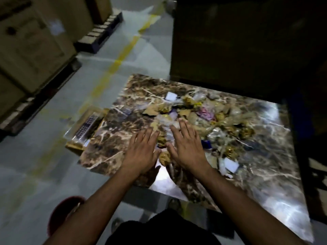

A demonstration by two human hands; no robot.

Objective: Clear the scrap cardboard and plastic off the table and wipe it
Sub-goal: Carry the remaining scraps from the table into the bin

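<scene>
Both hands hover flat over the brown-veined, glossy marble-pattern table point(113, 138), fingers straight and spread, holding nothing. The left hand point(141, 152) and the right hand point(187, 149) lie side by side at the near-left edge of the heap of torn tan cardboard scraps and crumpled clear plastic point(203, 119). That heap spreads from the fingertips away to the far right, its long axis running left-near to right-far. The right hand is closer to the bulk of it; a few small crumpled pieces sit between the two hands. Sweeping or gathering likely has to reach forward and rightward.
</scene>
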